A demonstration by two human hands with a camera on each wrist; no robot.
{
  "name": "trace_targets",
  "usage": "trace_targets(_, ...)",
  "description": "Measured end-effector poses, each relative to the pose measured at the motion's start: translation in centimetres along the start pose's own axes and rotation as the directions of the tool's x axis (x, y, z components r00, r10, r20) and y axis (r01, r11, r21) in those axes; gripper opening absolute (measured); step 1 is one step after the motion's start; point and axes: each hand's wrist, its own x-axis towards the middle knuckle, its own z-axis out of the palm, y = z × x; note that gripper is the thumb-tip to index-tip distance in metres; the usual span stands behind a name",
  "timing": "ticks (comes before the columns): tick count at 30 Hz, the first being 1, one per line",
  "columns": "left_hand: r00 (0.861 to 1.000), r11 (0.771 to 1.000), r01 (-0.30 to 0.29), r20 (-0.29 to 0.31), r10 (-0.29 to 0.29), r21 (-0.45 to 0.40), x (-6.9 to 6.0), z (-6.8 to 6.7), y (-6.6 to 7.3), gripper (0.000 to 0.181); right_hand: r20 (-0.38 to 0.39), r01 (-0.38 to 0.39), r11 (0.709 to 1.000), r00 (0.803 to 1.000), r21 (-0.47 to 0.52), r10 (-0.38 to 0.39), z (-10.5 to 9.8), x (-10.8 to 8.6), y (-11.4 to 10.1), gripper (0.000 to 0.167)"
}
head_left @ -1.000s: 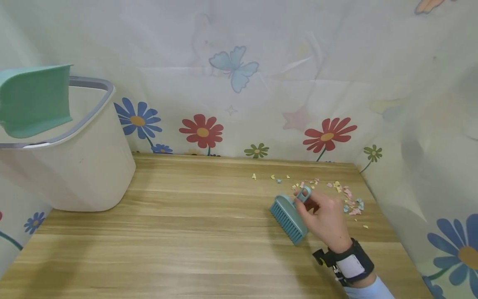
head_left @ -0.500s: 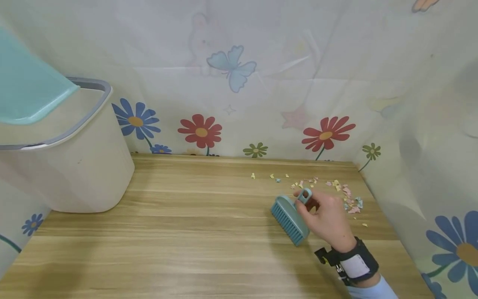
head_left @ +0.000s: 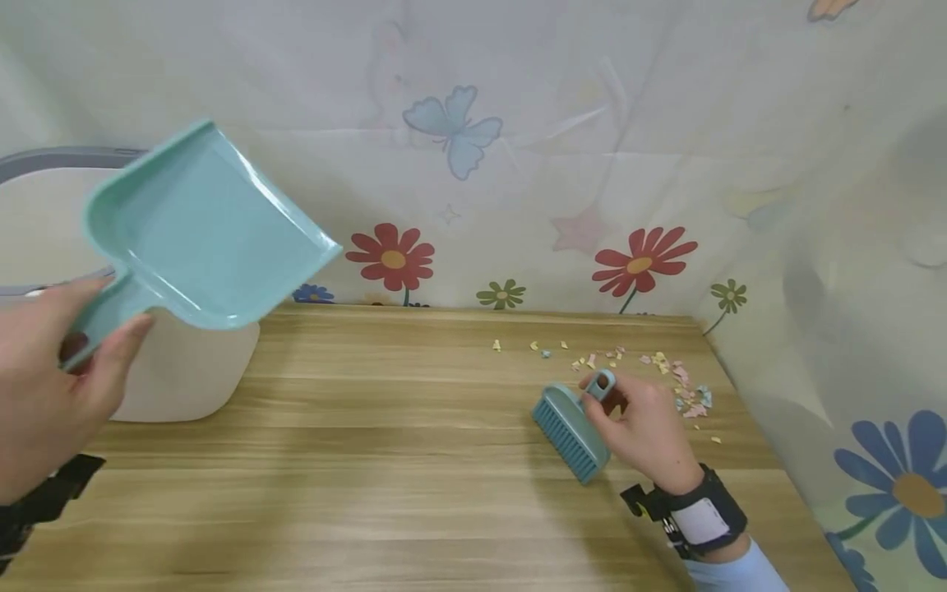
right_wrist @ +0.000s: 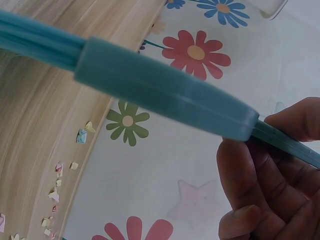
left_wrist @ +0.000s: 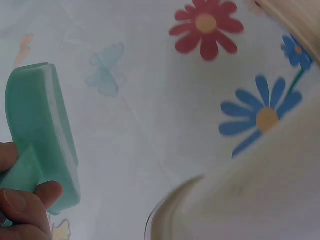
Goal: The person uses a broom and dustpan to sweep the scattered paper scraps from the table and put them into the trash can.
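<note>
My left hand [head_left: 59,378] grips the handle of a light teal dustpan [head_left: 214,234], raised in front of a white bin [head_left: 185,374]. The pan's visible face carries nothing, and its straight edge points up and right. In the left wrist view the dustpan [left_wrist: 37,130] is seen from its side, beside the bin [left_wrist: 260,200]. On the right, my right hand [head_left: 651,432] pinches the handle of a teal hand brush [head_left: 573,432], bristles towards the lower left. The right wrist view has the brush [right_wrist: 160,90] close up, fingers around its thin handle.
Small scraps of pink, yellow and blue paper [head_left: 688,395] lie scattered along the table's back right, behind the brush. The wooden table [head_left: 385,460] ends at a flower-printed sheet [head_left: 518,189] behind and at the right.
The dustpan has turned from over the bin's opening and come right and towards me, bringing my left hand into the head view. My right hand and the brush have barely moved.
</note>
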Motion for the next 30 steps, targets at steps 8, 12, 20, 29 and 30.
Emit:
trace_targets(8,0.974,0.991,0.077,0.22,-0.052,-0.107,-3.7,4.9,5.5,0.059,0.021,-0.021,1.0,1.0,-0.009,0.022,0.0,0.0,0.0,0.013)
trace_targets(12,0.923,0.957,0.184,0.373,-0.091,-0.223,-6.2,8.4,7.1,0.03,0.019,-0.021,1.0,1.0,-0.002,0.021,0.0,0.0,0.0,0.013)
trace_targets(20,0.732,0.906,0.364,0.668,-0.135,-0.216,-9.7,13.2,9.4,0.038,0.0,0.011,1.0,1.0,-0.003,-0.011,-0.1,0.0,0.0,0.015)
trace_targets(29,0.632,0.893,0.408,0.765,-0.127,-0.188,-10.8,14.8,10.5,0.043,0.024,0.024,1.0,0.999,0.014,-0.024,-0.4,0.0,0.0,0.014)
trace_targets(30,0.621,0.892,0.411,0.774,-0.123,-0.188,-10.9,15.0,10.7,0.043,0.031,0.022,1.0,0.999,0.017,-0.023,-0.5,0.0,0.0,0.014)
